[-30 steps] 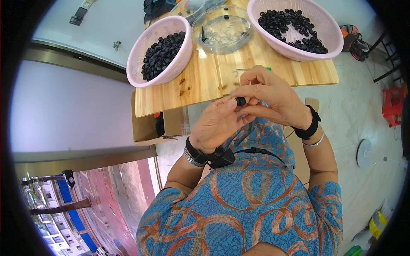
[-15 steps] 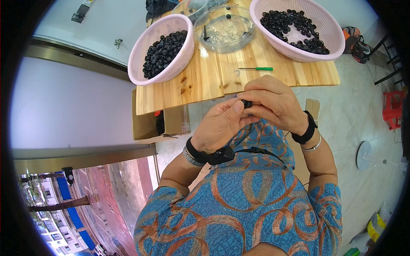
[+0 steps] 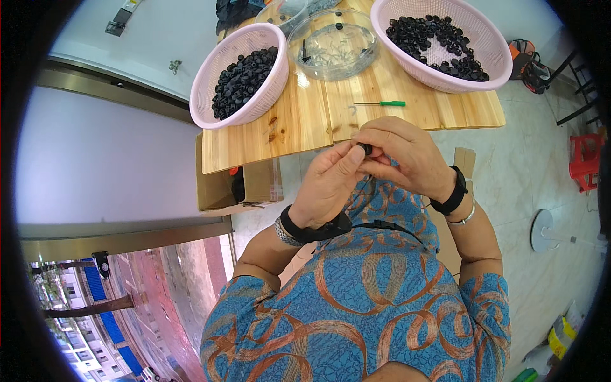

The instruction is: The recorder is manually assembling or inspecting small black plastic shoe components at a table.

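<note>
Between the fingertips of both hands sits a small round black plastic part (image 3: pixel 365 148), mostly covered by fingers. My left hand (image 3: pixel 331 181) pinches it with thumb and forefinger from the left. My right hand (image 3: pixel 407 153) closes on it from the right, fingers bent over the top. Both are held just off the table's near edge, in front of my body. On the wooden table (image 3: pixel 305 121) beyond them lies a thin screwdriver with a green handle (image 3: pixel 393 103).
A pink basket (image 3: pixel 198 95) of black parts stands at the table's left, another pink basket (image 3: pixel 503 60) at its right. Between them is a clear round tray (image 3: pixel 331 71) with small clear pieces. An open cardboard box (image 3: pixel 261 184) sits below the left edge; a red stool (image 3: pixel 584 162) stands far right.
Both hands have shifted slightly, and the right fingers have changed their hold around the black part. More of its round end shows now. The baskets and screwdriver stay put.
</note>
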A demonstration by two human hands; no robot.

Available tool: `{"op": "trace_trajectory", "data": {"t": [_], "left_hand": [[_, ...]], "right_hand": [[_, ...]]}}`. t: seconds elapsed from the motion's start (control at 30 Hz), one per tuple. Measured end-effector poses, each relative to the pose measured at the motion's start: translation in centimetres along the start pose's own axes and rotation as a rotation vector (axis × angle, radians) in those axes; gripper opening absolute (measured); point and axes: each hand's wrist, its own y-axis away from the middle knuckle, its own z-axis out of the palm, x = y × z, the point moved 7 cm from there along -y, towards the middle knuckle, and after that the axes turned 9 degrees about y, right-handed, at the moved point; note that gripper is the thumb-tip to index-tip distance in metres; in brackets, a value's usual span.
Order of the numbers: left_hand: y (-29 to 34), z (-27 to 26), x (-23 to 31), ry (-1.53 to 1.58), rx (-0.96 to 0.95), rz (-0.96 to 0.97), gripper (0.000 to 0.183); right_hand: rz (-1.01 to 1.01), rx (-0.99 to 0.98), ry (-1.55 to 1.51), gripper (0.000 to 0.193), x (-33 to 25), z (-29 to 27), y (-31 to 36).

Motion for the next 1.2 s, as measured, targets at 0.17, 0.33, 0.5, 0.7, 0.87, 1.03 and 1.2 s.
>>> {"op": "trace_trajectory", "data": {"t": [0.17, 0.33, 0.5, 0.7, 0.87, 1.03, 1.2], "left_hand": [[-0.2, 0.4, 0.3, 0.083, -0.011, 0.014, 0.035], [-0.3, 0.4, 0.5, 0.044, 0.054, -0.071, 0.035], [-0.6, 0.4, 0.6, 0.074, 0.014, -0.097, 0.033], [-1.1, 1.4, 0.8, 0.134, 0.047, -0.149, 0.037], [-0.9, 0.9, 0.3, 0.155, 0.042, -0.153, 0.035], [-0.9, -0.2, -0.1, 0.147, 0.072, -0.151, 0.033], [-0.6, -1.2, 0.6, -0.058, 0.143, 0.002, 0.027]], "right_hand": [[-0.003, 0.027, 0.010, 0.031, 0.3, 0.2, 0.1], [-0.061, 0.056, 0.030, 0.030, 0.1, 0.0, 0.1], [-0.086, 0.064, 0.052, 0.030, -0.1, -0.4, -0.2], [0.035, 0.112, -0.064, 0.030, 1.0, -0.8, -0.1], [0.195, 0.122, -0.243, 0.030, 1.7, -0.2, 0.8], [0.175, 0.156, -0.354, 0.031, 1.9, -0.2, 1.0], [0.159, 0.145, -0.286, 0.026, 1.7, -0.6, 1.1]]}}
